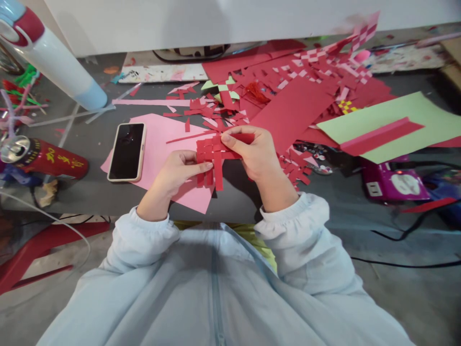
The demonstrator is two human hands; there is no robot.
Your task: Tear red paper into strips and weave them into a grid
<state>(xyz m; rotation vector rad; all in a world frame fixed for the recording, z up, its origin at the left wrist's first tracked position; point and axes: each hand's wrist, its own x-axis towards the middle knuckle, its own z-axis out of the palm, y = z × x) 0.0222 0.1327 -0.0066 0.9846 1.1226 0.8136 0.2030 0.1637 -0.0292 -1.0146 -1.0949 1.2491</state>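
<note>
A small piece woven from red paper strips (209, 153) is held up between my hands, above the table's front half. My left hand (180, 169) pinches its left edge between thumb and fingers. At its upper right, my right hand (254, 149) grips the weave, thumb on top and fingers behind. Loose strip ends hang from the lower side, and others stick out to the right under my right hand. One thin red strip (190, 137) points left from the top. Beneath lies a pink paper sheet (158, 139), partly covered by a phone (126, 152).
Left stand a white-and-blue bottle (68, 62) and a red drink can (54, 156). Red scraps and a large red sheet (295, 110) pile up behind. A pale green sheet (392, 115) and a purple packet (394, 182) lie right, near black cables (406, 265).
</note>
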